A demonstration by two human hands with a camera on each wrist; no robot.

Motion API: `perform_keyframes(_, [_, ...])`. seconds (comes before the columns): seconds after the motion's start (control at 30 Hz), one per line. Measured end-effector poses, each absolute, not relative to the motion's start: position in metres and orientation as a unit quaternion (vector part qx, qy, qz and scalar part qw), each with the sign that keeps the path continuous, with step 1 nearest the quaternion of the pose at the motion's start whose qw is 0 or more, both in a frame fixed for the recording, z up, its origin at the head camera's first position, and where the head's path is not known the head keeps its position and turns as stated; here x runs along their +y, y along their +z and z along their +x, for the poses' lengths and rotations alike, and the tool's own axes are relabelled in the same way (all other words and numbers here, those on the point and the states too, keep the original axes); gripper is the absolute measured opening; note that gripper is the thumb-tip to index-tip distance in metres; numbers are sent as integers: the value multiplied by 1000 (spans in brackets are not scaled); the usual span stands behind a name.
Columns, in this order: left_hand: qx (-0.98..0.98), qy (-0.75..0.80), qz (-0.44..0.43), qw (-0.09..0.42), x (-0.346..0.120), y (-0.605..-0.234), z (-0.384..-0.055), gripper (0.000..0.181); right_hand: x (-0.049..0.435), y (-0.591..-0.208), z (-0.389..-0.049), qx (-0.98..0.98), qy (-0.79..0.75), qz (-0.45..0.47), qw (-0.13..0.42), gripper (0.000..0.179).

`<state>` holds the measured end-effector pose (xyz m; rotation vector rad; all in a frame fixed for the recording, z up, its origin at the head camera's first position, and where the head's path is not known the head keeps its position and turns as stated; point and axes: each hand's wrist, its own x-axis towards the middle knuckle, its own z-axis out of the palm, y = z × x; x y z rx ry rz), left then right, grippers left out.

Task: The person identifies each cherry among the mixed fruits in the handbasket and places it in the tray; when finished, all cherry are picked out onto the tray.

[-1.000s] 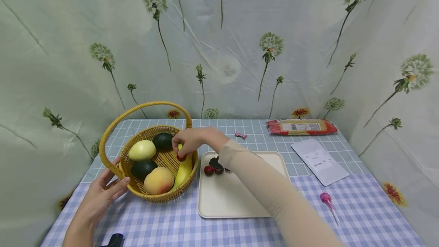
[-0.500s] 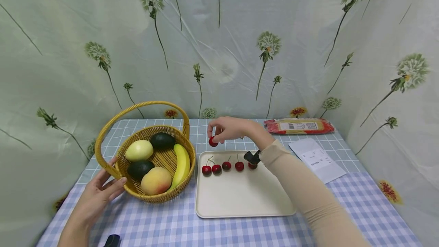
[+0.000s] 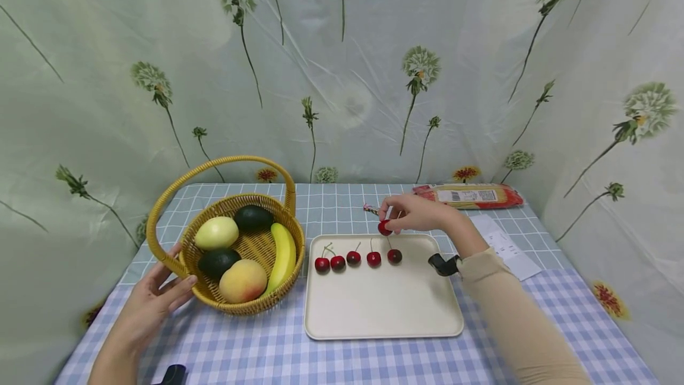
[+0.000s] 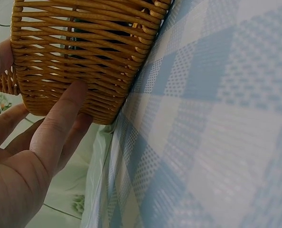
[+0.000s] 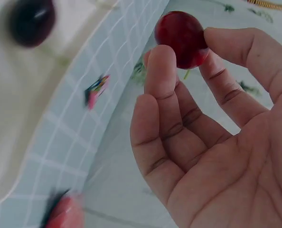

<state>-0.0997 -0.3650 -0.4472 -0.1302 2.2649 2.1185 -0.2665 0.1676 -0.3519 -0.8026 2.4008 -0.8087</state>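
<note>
My right hand (image 3: 408, 215) pinches a dark red cherry (image 3: 383, 227) above the back edge of the beige tray (image 3: 382, 308). In the right wrist view that cherry (image 5: 181, 39) sits between thumb and fingertips. Several cherries with stems (image 3: 374, 259) lie in a row along the tray's far side. Left of the tray stands a yellow wicker basket (image 3: 251, 309) with a tall handle. It holds a banana (image 3: 281, 257), a peach (image 3: 243, 281), a pale yellow-green fruit (image 3: 216, 234) and two dark green fruits (image 3: 253, 219). My left hand (image 3: 152, 305) rests against the basket's left side, its fingers fairly straight on the wicker (image 4: 84, 61).
Behind the tray lies a small wrapped candy (image 3: 370, 209). A red and yellow package (image 3: 470, 196) lies at the back right, with a white pouch (image 3: 507, 248) in front, partly behind the right arm. A floral curtain (image 3: 352, 76) closes off the back.
From above the basket, my right hand has moved right with the cherry to the back of the tray. More of the cherry row now shows. The left hand stays at the basket.
</note>
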Motion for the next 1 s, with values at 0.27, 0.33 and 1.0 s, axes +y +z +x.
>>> perform_keyframes(0.27, [731, 680, -52, 24, -365, -446, -99, 91, 204, -375, -253, 886, -312, -253, 232, 17])
perform_keyframes(0.33, [732, 679, -53, 24, -365, -446, -99, 91, 210, -380, -250, 884, -321, -241, 239, 17])
perform_keyframes(1.0, [733, 676, -66, 25, -363, -444, -100, 92, 222, -419, -237, 872, -358, -213, 257, 18])
